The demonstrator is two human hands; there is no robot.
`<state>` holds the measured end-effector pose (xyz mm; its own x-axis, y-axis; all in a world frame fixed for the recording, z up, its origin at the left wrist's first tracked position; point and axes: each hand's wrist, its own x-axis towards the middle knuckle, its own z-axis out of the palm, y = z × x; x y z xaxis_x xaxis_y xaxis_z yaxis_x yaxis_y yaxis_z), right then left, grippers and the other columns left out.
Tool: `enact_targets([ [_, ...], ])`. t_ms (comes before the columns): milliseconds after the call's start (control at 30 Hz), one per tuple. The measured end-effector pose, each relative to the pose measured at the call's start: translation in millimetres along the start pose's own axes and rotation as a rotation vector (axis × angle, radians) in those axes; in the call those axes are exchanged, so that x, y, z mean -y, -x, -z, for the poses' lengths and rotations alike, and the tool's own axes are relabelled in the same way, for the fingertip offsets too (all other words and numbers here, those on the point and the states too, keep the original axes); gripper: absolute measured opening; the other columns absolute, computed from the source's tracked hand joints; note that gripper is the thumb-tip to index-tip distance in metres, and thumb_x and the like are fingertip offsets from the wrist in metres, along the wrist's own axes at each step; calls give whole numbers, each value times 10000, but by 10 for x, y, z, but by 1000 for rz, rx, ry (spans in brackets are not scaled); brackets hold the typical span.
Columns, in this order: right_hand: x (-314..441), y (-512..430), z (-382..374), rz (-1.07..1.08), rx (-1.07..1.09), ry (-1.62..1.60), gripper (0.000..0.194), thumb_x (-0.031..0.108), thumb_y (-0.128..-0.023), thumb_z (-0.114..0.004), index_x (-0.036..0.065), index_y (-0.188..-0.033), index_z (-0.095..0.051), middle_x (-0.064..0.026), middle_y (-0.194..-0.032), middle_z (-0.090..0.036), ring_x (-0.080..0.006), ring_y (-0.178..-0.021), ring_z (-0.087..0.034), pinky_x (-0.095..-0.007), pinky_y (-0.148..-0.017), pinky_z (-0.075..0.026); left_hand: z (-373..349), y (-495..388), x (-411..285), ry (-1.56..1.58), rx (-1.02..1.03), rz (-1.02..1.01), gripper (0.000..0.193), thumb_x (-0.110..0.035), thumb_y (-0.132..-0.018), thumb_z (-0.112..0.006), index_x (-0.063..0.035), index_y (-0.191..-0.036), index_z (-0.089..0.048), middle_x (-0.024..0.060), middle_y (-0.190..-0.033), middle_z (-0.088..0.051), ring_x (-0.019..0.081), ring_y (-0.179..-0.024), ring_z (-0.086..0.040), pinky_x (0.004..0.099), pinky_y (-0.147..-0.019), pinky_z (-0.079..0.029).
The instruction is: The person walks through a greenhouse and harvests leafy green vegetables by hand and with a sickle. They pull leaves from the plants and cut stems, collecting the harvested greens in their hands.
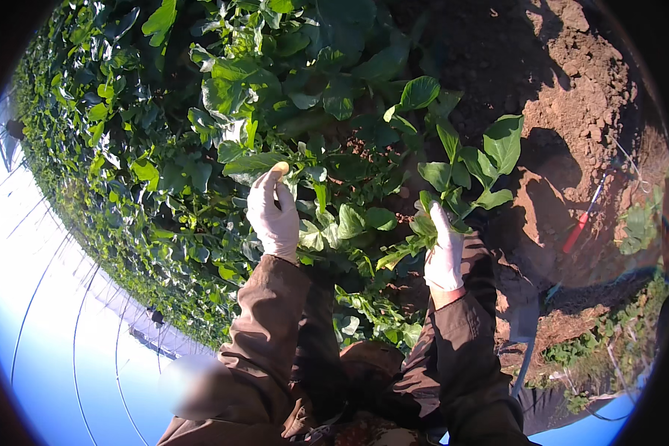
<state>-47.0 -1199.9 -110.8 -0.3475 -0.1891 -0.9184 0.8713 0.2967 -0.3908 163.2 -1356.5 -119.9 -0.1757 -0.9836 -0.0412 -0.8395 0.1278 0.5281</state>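
Observation:
Both hands wear thin whitish gloves, with brown sleeves behind them. My left hand (275, 212) is raised over the leafy plants, its thumb and index finger close together at a green leaf (256, 163); whether it grips the leaf cannot be told. On the right, my right hand (445, 245) is closed around the stems of a bunch of leafy greens (451, 195), thumb on top. Broad leaves of the bunch spread out above and to the right of this hand, and smaller ones stick out to its left. Low green plants (350, 221) grow between the two hands.
Dense leafy crop (145, 139) fills the left and upper middle. Bare brown soil (585, 72) lies on the right, where a red-handled tool (577, 231) rests. A grey metal frame part (524, 323) stands near my right forearm. Thin curved hoops rise at the far left.

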Motion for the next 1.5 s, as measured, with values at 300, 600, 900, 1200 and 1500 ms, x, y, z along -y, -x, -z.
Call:
enact_targets([
  [300,-29,-1,-136,-33,84,61,268,218,-950,-645,-1,-1100,-686,-68,-1017,-704,-125,-871,-660,-281,-790,-543,131,-492,870,484,412,1011,248,-165,-952,-529,9,-858,-680,68,-850,-700,140,-726,-650,260,-684,-499],
  [600,-39,15,-197,-62,112,103,293,232,-967,-618,2,-1141,-671,-90,-1056,-704,-141,-904,-662,-289,-782,-554,89,-423,1475,-67,334,297,257,-210,-934,-566,11,-1023,-663,120,-990,-701,257,-894,-638,329,-766,-487],
  [900,-57,-19,-357,-87,105,103,304,242,-961,-633,-6,-1134,-668,-95,-1062,-699,-131,-885,-672,-277,-764,-565,-223,-869,1742,67,457,850,264,-214,-954,-557,9,-1064,-647,105,-1000,-692,263,-907,-632,332,-793,-490],
  [1200,-142,-71,-375,-124,166,156,362,266,-984,-595,-17,-1207,-626,-79,-1114,-676,-118,-944,-637,-288,-857,-526,-411,-923,1645,-137,475,730,262,-216,-958,-554,-3,-1083,-643,105,-1014,-688,270,-906,-634,336,-800,-497],
  [1500,-157,-49,-434,-144,141,181,365,262,-989,-583,-21,-1217,-621,-96,-1158,-670,-129,-962,-636,-269,-876,-516,-484,-1025,1590,-205,470,681,261,-218,-963,-551,-15,-1102,-640,106,-1029,-685,276,-905,-637,341,-806,-504],
])
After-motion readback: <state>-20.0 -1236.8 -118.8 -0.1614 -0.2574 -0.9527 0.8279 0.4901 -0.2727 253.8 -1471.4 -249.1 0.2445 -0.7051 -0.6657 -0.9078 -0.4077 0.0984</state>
